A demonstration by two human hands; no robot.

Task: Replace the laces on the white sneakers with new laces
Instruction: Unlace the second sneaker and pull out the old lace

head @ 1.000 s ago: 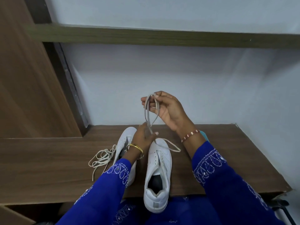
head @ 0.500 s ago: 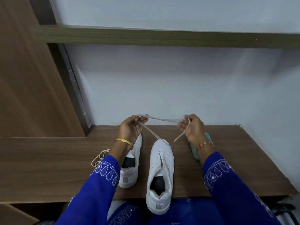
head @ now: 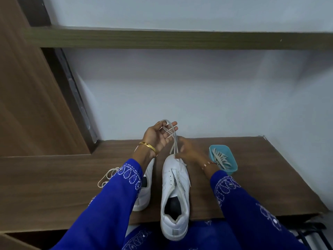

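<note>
brown wooden desk [head: 252, 192] with two white sneakers [head: 174, 195], loose lace pile [head: 106, 176], teal tub [head: 231, 167] of laces

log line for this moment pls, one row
step: lacing right-side sneaker | left hand: holds lace loop up | right hand: at sneaker toe, blurred | blue tub: laces inside
</note>
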